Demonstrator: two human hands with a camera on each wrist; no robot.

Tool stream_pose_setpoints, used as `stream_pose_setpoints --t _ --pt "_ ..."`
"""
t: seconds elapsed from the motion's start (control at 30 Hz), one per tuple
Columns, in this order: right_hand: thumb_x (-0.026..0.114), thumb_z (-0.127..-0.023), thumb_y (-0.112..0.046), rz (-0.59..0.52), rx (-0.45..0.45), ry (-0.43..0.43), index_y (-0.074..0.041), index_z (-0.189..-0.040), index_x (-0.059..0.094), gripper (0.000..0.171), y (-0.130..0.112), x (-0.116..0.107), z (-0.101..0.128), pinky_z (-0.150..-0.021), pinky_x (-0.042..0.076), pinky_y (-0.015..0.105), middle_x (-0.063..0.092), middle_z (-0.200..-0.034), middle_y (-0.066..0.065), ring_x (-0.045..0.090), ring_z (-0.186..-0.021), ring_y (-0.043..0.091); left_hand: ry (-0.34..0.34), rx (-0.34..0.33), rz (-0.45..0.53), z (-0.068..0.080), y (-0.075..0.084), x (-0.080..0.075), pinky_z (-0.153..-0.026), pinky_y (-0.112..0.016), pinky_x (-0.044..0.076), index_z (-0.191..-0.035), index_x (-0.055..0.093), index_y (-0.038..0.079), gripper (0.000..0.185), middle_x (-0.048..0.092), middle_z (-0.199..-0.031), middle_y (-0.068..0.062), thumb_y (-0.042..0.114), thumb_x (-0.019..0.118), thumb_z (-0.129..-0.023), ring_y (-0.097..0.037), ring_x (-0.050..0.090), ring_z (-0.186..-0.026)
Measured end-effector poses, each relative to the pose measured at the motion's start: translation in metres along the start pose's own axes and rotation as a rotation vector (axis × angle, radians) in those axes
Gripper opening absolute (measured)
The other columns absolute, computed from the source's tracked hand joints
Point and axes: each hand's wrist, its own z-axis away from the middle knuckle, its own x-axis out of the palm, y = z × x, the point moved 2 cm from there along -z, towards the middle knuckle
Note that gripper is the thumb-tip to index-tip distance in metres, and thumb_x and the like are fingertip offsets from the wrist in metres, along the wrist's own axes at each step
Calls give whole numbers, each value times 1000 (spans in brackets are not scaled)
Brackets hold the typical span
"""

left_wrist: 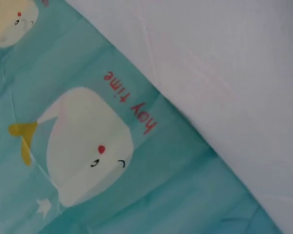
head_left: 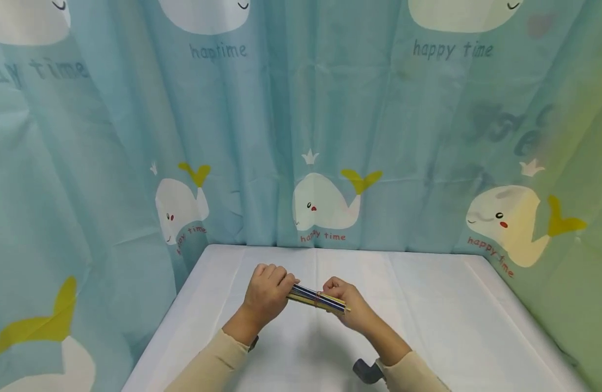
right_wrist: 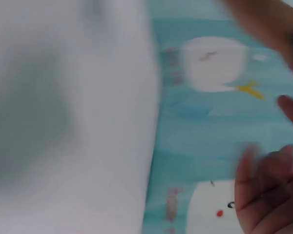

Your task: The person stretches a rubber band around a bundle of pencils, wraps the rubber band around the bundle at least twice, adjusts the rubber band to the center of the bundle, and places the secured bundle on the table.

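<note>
A bundle of striped pencils [head_left: 305, 294], dark blue, yellow and white, is held up above the white table, sloping down to the right. A thin red rubber band [head_left: 318, 298] goes around its middle. My left hand [head_left: 268, 291] grips the bundle's left end with curled fingers. At the right part of the bundle is my right hand [head_left: 347, 302], its fingers curled close to the band and seeming to pinch it; the bundle partly hides the contact. In the right wrist view the right hand [right_wrist: 271, 190] is blurred, with bent fingers. The left wrist view shows neither hand.
The white table [head_left: 428, 305] lies below both hands. A blue curtain [head_left: 261, 136] with printed whales stands behind it and along the left side, and greenish curtain [head_left: 575, 288] hangs at the right. A dark curved piece [head_left: 366, 371] sits at the right wrist.
</note>
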Motion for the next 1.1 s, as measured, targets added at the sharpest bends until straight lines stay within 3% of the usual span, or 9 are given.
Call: stream_pose_setpoints --t 0.13,0.2,0.37,0.47,0.53,0.63,0.73,0.9,1.1 --pt "73 -85 -20 67 -155 -58 -5 -109 73 28 5 18 10 -66 48 23 65 -89 -5 56 -78 8 -128 -117 -47 2 4 8 -50 -33 33 -86 55 8 10 48 -71 -4 15 53 -93 -21 48 -55" --pt "75 -82 -13 71 -327 -48 -5 -110 74 29 5 24 12 -61 45 21 59 -79 -6 50 -71 7 -207 -190 -82 5 8 12 -49 -32 30 -86 54 7 6 46 -69 -4 10 59 -87 -20 46 -53" --pt "72 -81 -1 -67 -670 258 4 -115 69 35 -8 29 19 -43 34 21 42 -65 2 34 -53 10 -260 -372 -109 4 21 19 -47 -31 27 -84 52 6 19 45 -65 -3 4 70 -78 -20 46 -50" --pt "58 -95 -5 -369 -591 460 6 -127 58 34 -13 32 21 -41 33 20 38 -75 4 29 -49 14 -216 -428 -107 -1 26 22 -47 -31 27 -83 51 5 23 46 -66 -4 3 73 -76 -21 48 -52" --pt "47 -102 -15 -640 -433 553 4 -135 53 38 -17 36 22 -42 35 17 37 -84 3 27 -48 11 -193 -442 -123 -6 27 24 -48 -31 27 -83 51 5 23 46 -66 -4 3 72 -76 -21 48 -52" --pt "39 -102 -42 -983 -157 603 -5 -143 46 56 -26 43 22 -47 42 18 38 -92 1 26 -48 7 -156 -449 -163 -10 26 25 -48 -32 28 -83 51 4 21 45 -66 -6 3 70 -76 -23 47 -52" --pt "42 -93 -64 -1168 79 575 -13 -144 43 72 -33 47 21 -49 46 21 46 -94 -2 31 -48 4 -120 -440 -185 -12 25 24 -49 -34 30 -84 52 3 18 46 -67 -7 3 69 -76 -24 47 -53" --pt "43 -87 -72 -1188 204 477 -16 -132 60 74 -32 42 23 -54 52 27 57 -93 -1 40 -48 7 -94 -385 -172 -13 22 15 -51 -35 34 -88 53 3 24 47 -72 -8 5 72 -74 -25 49 -57" --pt "38 -100 -53 -840 46 489 -12 -103 75 56 -24 20 28 -59 57 42 60 -102 6 49 -51 9 -58 -277 -141 -12 16 6 -50 -35 35 -89 54 5 31 49 -73 -7 5 77 -69 -24 51 -55"
